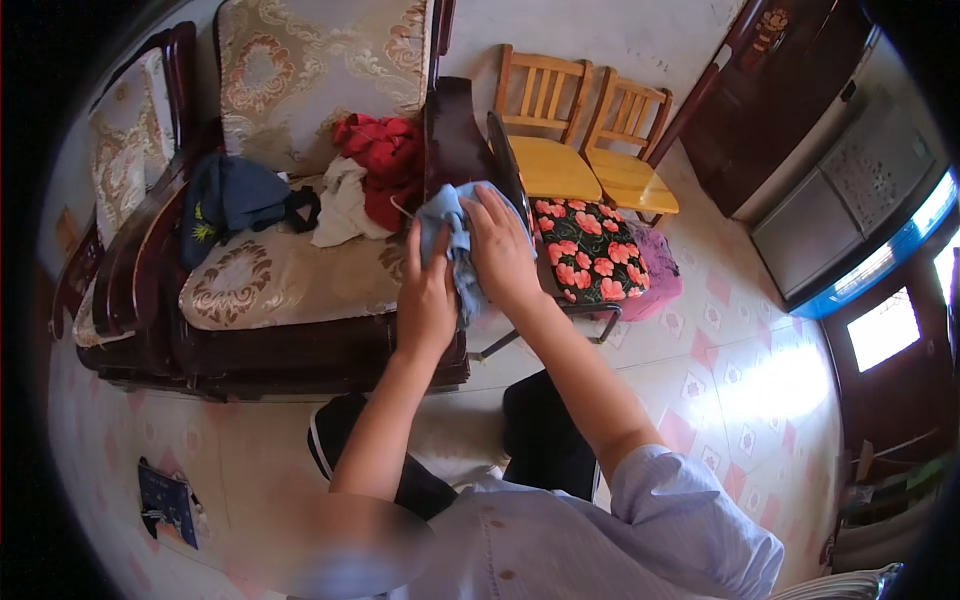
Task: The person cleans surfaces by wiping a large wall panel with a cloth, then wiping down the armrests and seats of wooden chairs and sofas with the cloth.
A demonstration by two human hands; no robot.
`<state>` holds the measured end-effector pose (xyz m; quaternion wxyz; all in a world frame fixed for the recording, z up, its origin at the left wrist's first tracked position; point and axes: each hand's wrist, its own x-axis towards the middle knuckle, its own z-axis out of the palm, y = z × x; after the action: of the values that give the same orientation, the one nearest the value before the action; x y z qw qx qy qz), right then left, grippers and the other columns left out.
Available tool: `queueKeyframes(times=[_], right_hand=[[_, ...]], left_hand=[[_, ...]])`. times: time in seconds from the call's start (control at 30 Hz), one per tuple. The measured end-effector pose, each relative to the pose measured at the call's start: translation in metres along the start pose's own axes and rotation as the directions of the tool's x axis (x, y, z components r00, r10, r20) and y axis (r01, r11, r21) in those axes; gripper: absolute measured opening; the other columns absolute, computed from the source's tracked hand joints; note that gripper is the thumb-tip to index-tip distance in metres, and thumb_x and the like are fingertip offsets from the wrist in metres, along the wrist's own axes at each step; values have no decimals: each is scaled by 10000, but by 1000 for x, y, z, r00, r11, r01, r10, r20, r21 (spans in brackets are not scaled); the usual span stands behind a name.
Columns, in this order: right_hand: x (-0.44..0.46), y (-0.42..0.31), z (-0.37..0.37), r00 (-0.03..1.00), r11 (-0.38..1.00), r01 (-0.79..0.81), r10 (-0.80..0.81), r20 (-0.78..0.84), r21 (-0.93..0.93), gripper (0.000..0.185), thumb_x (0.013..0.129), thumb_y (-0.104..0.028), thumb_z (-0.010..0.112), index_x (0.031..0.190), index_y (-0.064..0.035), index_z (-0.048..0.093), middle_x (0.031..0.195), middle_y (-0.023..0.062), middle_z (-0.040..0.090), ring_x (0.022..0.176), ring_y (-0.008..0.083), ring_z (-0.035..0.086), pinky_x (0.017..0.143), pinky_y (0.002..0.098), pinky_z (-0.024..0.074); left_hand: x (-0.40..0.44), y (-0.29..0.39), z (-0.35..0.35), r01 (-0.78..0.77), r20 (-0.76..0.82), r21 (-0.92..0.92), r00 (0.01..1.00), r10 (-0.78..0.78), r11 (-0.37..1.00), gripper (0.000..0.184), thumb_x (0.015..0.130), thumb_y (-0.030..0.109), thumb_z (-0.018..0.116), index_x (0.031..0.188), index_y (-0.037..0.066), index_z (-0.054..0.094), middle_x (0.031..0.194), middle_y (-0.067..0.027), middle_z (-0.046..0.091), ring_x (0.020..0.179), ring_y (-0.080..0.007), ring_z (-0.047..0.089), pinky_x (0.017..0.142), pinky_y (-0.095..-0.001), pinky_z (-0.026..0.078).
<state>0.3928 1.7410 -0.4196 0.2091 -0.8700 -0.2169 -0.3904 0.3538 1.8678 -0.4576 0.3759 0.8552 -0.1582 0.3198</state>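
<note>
A crumpled light-blue cloth [450, 208] is between my two hands, in front of the sofa's dark wooden armrest [455, 130]. My left hand [428, 300] grips its left side, with the fingers pointing up. From the right, my right hand [500, 250] presses over the cloth, its fingers bent onto it. Part of the cloth hangs down between the hands. On the sofa seat cushion [300, 265], to the left, lie a red garment [385, 160], a white cloth [343, 205] and a dark blue garment [240, 195].
Two wooden chairs [545, 165] stand against the wall behind a stool with a floral cushion [590, 250]. A pink bag [655, 275] is beside the stool. A grey refrigerator [840, 200] stands at the right. A dark blue item [168, 503] lies on the tiled floor [700, 400].
</note>
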Motion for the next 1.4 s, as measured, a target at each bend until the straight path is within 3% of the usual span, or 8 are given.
queueKeyframes(times=[0.13,0.3,0.57,0.8,0.97,1.07,1.17,1.4], right_hand=[[46,27,32,997,997,-19,13,70,77,229,845,-61,454,1017,2,593,1034,196,595,1027,368,570,906,428,450],[91,60,85,980,994,-105,111,164,-42,219,855,-115,451,934,7,615,971,216,628,946,374,614,853,453,487],[126,80,106,895,962,-174,244,373,-211,288,882,-154,425,993,0,642,1029,224,656,1012,354,628,896,438,495],[107,67,97,941,977,-177,204,268,-123,268,874,-146,438,988,-40,655,1063,204,649,1021,350,619,907,437,481],[66,31,55,973,985,-171,173,154,-26,244,840,-114,461,979,-39,647,1088,198,634,1042,352,601,907,433,471],[35,12,28,985,990,-104,115,127,-93,255,871,-81,478,1071,-38,629,1145,153,623,1057,333,597,903,414,475],[-8,-5,13,995,994,-84,79,-68,-69,251,876,-68,513,1102,-35,617,1230,163,589,1113,349,570,943,418,453],[-73,-21,0,996,998,-55,56,-71,22,393,848,-6,525,1237,-30,573,1396,210,446,1321,385,386,1083,453,313]], left_hand=[[50,-19,13,93,34,-30,995,-92,995,498,883,34,496,1375,67,428,1407,-251,369,1206,-441,478,956,-473,448],[113,-45,26,210,126,-71,972,-200,975,391,899,90,464,1286,31,488,1272,-253,495,1135,-430,534,928,-491,459],[158,-72,48,303,223,116,920,-322,946,345,905,160,448,1193,-5,541,1121,-280,577,1026,-436,592,902,-510,463],[140,-77,41,231,264,83,933,-245,969,333,906,146,447,1192,9,546,1118,-231,586,1056,-414,581,893,-493,472],[80,-22,15,236,87,105,965,-246,966,368,894,78,452,1254,11,491,1203,-207,538,1073,-396,569,881,-478,474],[37,-3,12,137,-47,101,990,-133,985,473,870,12,464,1343,19,453,1348,-250,456,1155,-416,524,949,-456,446],[-6,0,14,12,-149,39,989,-6,999,524,861,3,476,1382,22,424,1404,-293,380,1285,-433,419,1040,-447,382],[-62,-15,12,-79,-33,4,996,79,997,703,763,-99,541,1421,78,368,1458,-313,234,1332,-500,308,1082,-497,333]])
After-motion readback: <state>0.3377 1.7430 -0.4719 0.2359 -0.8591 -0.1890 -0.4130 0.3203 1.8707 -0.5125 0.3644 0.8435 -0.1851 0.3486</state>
